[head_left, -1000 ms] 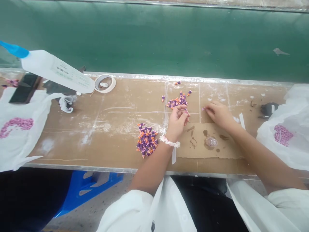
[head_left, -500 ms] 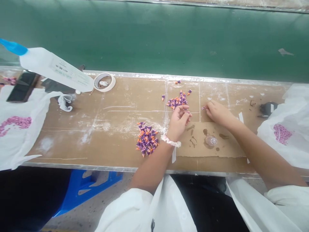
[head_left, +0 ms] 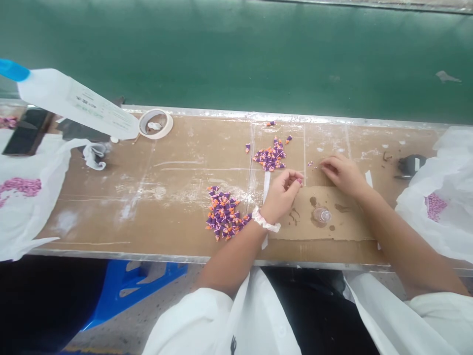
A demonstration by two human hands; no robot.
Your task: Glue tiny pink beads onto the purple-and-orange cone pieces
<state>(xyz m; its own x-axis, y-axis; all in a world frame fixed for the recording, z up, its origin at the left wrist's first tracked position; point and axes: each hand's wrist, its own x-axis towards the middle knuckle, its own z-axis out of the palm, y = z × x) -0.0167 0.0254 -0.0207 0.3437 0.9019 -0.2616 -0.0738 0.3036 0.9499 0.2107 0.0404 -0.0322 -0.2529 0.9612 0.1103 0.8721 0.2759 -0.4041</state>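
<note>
My left hand (head_left: 283, 195) hovers over the left edge of a cardboard sheet (head_left: 354, 229), fingers curled and thumb against the fingertips; whatever they pinch is too small to make out. Just right of some tiny pink bits (head_left: 311, 163), my right hand (head_left: 343, 173) is low over the table, thumb and forefinger close together, their contents unclear. Small purple-and-orange figures lie in a far pile (head_left: 270, 158) beyond my left hand and in a near pile (head_left: 223, 214) beside my left wrist. A small clear cup (head_left: 322, 215) stands on the stained cardboard between my forearms.
A white bottle with a blue cap (head_left: 77, 103) leans in at the left, near a masking tape roll (head_left: 168, 125). White plastic bags with pink bits lie at left (head_left: 51, 197) and right (head_left: 458, 197). A black object (head_left: 411, 166) sits at right, a blue stool (head_left: 107, 296) below.
My left hand has moved nearer to me and slightly right, uncovering the far pile. My right hand has shifted right, away from the tiny pink bits. The view has turned slightly.
</note>
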